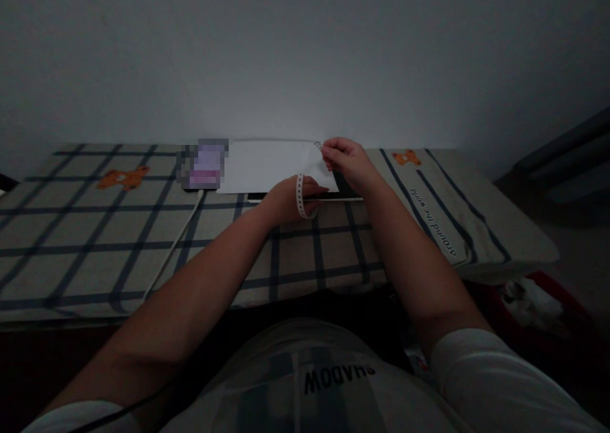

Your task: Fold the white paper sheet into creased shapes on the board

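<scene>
A checked cloth [143,242] with bear prints covers the tabletop. On it, near the wall, lies a white sheet [267,166]. The right hand [345,159] pinches its lifted corner, while the left hand [290,198] pins the sheet's near edge, a perforated strip [300,198] curling over it. An uneven pull could tear the sheet.

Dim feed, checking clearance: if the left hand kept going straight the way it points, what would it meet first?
Probably the white sheet that the left hand already touches at its near edge; beyond it the wall. Depth is hard to judge.
</scene>
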Demonstrator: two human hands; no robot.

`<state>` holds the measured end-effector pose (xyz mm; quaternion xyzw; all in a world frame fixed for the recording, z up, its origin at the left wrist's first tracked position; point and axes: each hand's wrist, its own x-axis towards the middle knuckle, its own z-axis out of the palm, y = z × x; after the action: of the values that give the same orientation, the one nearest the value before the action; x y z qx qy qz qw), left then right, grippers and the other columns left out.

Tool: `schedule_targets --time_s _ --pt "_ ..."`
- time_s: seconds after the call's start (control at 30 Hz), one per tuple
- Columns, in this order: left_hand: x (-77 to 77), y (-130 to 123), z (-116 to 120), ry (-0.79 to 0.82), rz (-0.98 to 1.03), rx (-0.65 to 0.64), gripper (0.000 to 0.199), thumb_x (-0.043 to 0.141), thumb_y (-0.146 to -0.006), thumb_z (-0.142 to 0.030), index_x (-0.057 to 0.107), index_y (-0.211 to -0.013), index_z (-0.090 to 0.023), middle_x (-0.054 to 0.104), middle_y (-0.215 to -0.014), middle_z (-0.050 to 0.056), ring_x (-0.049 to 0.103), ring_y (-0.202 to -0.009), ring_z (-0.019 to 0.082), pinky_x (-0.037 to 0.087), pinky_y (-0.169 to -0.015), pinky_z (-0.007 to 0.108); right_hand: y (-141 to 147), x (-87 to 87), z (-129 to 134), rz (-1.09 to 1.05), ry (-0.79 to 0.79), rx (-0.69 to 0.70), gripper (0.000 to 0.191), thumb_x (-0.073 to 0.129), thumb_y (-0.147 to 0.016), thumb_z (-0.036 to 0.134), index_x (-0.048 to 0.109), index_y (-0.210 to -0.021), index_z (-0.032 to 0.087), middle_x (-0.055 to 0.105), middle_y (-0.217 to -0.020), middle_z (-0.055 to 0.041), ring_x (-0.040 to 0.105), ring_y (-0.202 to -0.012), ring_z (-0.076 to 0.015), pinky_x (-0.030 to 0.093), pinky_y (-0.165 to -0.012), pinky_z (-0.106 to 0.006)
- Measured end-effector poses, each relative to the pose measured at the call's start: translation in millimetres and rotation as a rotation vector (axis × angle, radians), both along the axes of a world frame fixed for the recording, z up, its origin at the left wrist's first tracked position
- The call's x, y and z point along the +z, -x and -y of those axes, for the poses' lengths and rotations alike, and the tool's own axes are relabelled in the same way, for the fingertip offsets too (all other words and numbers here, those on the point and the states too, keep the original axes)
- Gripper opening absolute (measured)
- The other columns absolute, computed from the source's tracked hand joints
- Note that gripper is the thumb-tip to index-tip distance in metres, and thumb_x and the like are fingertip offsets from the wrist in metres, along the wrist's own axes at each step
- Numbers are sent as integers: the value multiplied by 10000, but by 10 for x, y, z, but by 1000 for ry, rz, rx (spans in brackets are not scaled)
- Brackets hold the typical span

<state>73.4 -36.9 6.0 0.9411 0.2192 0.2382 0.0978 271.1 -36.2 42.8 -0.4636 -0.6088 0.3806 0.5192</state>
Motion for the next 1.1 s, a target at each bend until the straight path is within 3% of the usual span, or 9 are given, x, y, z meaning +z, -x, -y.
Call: schedule_targets --time_s 0.13,0.23,0.43,0.57,0.7,0.87,1.0,1.1 --pt "184 235 -28 -59 -120 166 457 682 -847 -375 727 -1269 -207 729 -1236 106 646 -1142 291 473 -998 410 -9 29 9 -102 23 -28 325 754 -823 524 615 -869 234 577 -755 19 534 -697 -116 456 -636 -246" --pt "253 357 -70 -28 -259 211 505 723 -807 -461 739 -1246 -211 722 -1288 92 656 -1147 298 475 -1003 404 -21 22 -9 -140 52 -53 328 733 -833 550 640 -933 251 594 -765 13 547 -695 -126 461 -619 -257" --pt "95 213 -61 40 -267 134 378 508 -987 -346 752 -1231 -192 706 -1341 99 655 -1205 258 477 -1044 382 -43 21 -19 -142 12 -14 300 699 -851 545 633 -908 259 600 -788 -1 561 -692 -130 482 -646 -284" --pt "-7 93 -48 16 -242 100 356 490 -1005 -283 726 -1271 -285 681 -1393 36 644 -1240 224 490 -1042 370 -2 82 43 -66 16 -64 328 637 -885 589 616 -922 264 607 -801 -16 591 -746 -158 496 -667 -304" --pt "-16 41 -28 -53 -205 148 303 514 -1004 -294 774 -1155 -260 756 -1229 44 671 -1134 242 537 -894 359 29 104 74 -88 10 -78 352 633 -881 604 613 -960 261 623 -834 -36 598 -775 -173 509 -703 -329" --pt "-1 -23 28 -180 -162 177 285 546 -1003 -336 807 -1003 -224 779 -1044 81 662 -997 264 492 -760 366 0 51 41 -85 -22 -40 358 649 -857 614 612 -953 271 618 -830 -34 586 -759 -179 504 -704 -344" --pt "-6 -24 62 -125 -158 163 283 551 -996 -355 804 -1013 -229 775 -1034 78 661 -967 258 476 -736 359 -5 27 44 -156 -42 -7 306 695 -820 550 611 -899 267 595 -791 -7 567 -724 -157 476 -681 -315" --pt "36 17 75 14 44 167 291 563 -976 -395 797 -971 -223 775 -1022 76 666 -963 242 491 -791 361 21 20 48 -136 -46 -26 299 705 -790 535 611 -870 263 572 -758 14 547 -706 -146 453 -662 -295"
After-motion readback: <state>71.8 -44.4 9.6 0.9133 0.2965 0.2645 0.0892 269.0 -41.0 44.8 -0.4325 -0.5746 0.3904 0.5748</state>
